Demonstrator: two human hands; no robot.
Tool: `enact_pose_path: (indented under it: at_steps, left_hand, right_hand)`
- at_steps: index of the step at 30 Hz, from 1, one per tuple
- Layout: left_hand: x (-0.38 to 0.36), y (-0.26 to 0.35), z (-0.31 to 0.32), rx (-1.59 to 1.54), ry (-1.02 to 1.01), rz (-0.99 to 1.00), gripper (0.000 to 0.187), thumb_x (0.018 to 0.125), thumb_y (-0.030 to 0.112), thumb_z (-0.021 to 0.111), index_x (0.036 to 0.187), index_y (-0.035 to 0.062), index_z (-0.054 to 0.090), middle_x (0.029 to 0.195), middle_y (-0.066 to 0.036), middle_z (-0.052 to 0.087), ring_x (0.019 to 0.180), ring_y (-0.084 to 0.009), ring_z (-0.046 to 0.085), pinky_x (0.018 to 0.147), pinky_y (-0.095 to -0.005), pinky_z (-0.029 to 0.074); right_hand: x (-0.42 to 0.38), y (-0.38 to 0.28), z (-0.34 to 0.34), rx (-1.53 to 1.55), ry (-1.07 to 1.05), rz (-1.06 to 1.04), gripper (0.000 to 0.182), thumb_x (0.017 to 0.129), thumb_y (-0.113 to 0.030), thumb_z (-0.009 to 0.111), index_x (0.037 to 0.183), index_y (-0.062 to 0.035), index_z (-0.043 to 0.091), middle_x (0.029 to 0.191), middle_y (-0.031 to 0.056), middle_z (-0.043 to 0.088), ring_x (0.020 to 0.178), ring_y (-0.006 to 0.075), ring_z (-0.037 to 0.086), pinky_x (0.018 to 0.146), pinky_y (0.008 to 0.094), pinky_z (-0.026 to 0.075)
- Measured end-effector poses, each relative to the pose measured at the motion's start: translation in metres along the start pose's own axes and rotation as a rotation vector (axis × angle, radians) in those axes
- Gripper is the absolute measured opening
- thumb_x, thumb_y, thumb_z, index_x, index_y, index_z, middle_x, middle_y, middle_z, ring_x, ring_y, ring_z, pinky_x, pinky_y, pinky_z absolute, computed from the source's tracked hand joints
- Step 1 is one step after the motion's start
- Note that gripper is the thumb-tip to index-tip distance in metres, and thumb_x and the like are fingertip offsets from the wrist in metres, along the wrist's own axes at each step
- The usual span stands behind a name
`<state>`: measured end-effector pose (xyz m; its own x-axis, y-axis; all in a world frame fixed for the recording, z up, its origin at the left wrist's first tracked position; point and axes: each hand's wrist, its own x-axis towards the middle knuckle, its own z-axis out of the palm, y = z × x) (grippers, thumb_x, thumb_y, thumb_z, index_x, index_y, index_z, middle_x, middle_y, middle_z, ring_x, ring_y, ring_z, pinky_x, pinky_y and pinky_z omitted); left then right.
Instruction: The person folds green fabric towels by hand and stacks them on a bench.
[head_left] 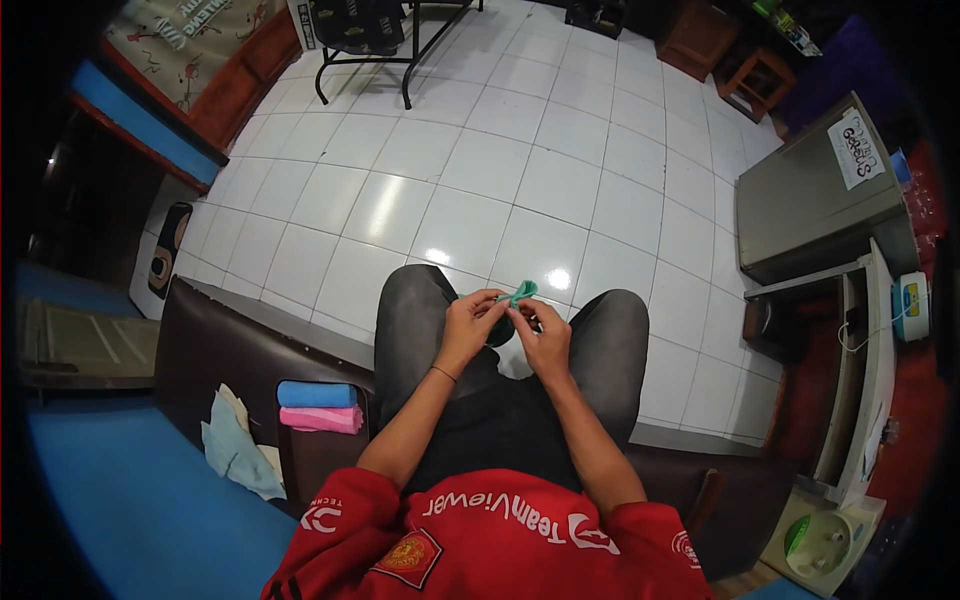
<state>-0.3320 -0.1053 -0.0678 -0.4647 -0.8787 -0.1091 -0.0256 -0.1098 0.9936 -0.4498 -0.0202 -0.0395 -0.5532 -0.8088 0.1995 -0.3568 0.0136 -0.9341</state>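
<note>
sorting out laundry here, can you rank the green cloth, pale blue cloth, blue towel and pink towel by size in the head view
1. Pale blue cloth
2. Blue towel and pink towel: look alike, unranked
3. Green cloth, partly hidden by fingers

The left forearm (418,415) and right forearm (592,440) are extended forward and angled inward. Between the parted knees (622,308), the left hand (466,327) and right hand (545,345) are held close together, fingers (482,297) bent, thumbs (521,323) pressed toward the fingertips.
</note>
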Motion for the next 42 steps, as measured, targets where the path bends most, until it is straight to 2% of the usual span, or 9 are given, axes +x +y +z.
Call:
enact_pose_path:
  at_steps: [4,16,22,25,27,31,37,39,42]
  left_hand:
    - [-0.001,0.010,-0.003,-0.096,-0.056,-0.150,0.029,0.091,0.011,0.066,0.116,-0.0039,0.064,0.095,-0.007,0.071,0.088,-0.0092,0.065,0.074,-0.0206,0.051]
    - [-0.003,0.009,0.001,-0.107,-0.205,-0.141,0.032,0.093,0.013,0.064,0.120,-0.0042,0.062,0.103,-0.005,0.069,0.088,-0.0058,0.060,0.077,-0.0210,0.049]
    - [-0.005,0.022,0.000,-0.227,-0.156,-0.158,0.032,0.091,0.013,0.066,0.119,-0.0030,0.064,0.101,-0.005,0.070,0.088,-0.0060,0.060,0.079,-0.0212,0.049]
    - [-0.005,0.018,0.000,-0.113,-0.146,-0.120,0.026,0.091,0.009,0.064,0.115,-0.0019,0.066,0.092,0.003,0.068,0.080,-0.0025,0.055,0.069,-0.0173,0.044]
    - [-0.004,0.020,-0.001,-0.032,-0.145,-0.075,0.024,0.091,0.008,0.064,0.113,-0.0016,0.067,0.087,0.004,0.066,0.076,-0.0019,0.053,0.066,-0.0173,0.042]
    - [-0.006,0.035,-0.002,0.064,-0.157,0.030,0.020,0.090,0.006,0.063,0.108,0.0002,0.068,0.078,0.007,0.060,0.068,-0.0011,0.046,0.059,-0.0179,0.037]
    - [-0.003,0.033,-0.008,0.230,-0.065,0.184,0.019,0.088,0.004,0.062,0.105,-0.0007,0.069,0.080,-0.001,0.068,0.072,-0.0037,0.057,0.065,-0.0207,0.046]
    - [-0.001,0.031,-0.011,0.220,-0.016,0.180,0.019,0.087,0.002,0.063,0.104,-0.0008,0.069,0.082,-0.003,0.069,0.074,-0.0054,0.060,0.067,-0.0216,0.048]
    - [0.000,0.029,-0.014,0.249,0.030,0.148,0.019,0.085,0.000,0.063,0.102,-0.0007,0.070,0.084,-0.005,0.071,0.077,-0.0079,0.064,0.070,-0.0225,0.049]
  right_hand:
    - [0.002,-0.002,0.000,-0.018,-0.050,-0.052,0.017,0.083,-0.006,0.070,0.098,0.0005,0.067,0.082,0.0121,0.065,0.068,0.0200,0.065,0.061,0.0296,0.050]
    - [0.002,0.009,-0.005,-0.155,-0.021,-0.158,0.017,0.082,-0.003,0.069,0.099,-0.0002,0.069,0.077,0.0115,0.062,0.064,0.0219,0.063,0.058,0.0314,0.049]
    - [0.007,0.017,-0.009,-0.028,-0.117,-0.328,0.019,0.085,0.002,0.061,0.103,0.0007,0.067,0.088,0.0124,0.066,0.070,0.0211,0.066,0.063,0.0287,0.051]
    - [0.007,0.026,-0.014,0.197,-0.254,-0.071,0.021,0.085,0.002,0.061,0.105,0.0003,0.066,0.091,0.0112,0.067,0.076,0.0192,0.067,0.067,0.0277,0.053]
    - [0.011,0.034,-0.017,0.194,-0.071,0.197,0.026,0.085,0.001,0.062,0.111,-0.0005,0.065,0.096,0.0090,0.068,0.083,0.0132,0.065,0.070,0.0258,0.052]
    - [0.015,0.047,-0.029,-0.094,-0.031,0.037,0.035,0.084,-0.005,0.067,0.118,-0.0080,0.063,0.102,0.0068,0.063,0.084,0.0149,0.064,0.070,0.0242,0.052]
    - [0.013,0.053,-0.028,-0.164,-0.066,0.143,0.020,0.076,-0.010,0.073,0.096,-0.0070,0.070,0.096,0.0104,0.065,0.090,0.0218,0.064,0.069,0.0324,0.051]
    - [0.019,0.035,-0.035,-0.208,0.159,-0.124,0.019,0.074,-0.008,0.072,0.093,-0.0056,0.070,0.093,0.0100,0.067,0.092,0.0245,0.064,0.074,0.0343,0.049]
    - [0.019,0.026,-0.035,-0.254,0.168,-0.153,0.019,0.074,-0.007,0.072,0.092,-0.0054,0.070,0.094,0.0093,0.067,0.092,0.0265,0.064,0.081,0.0358,0.045]
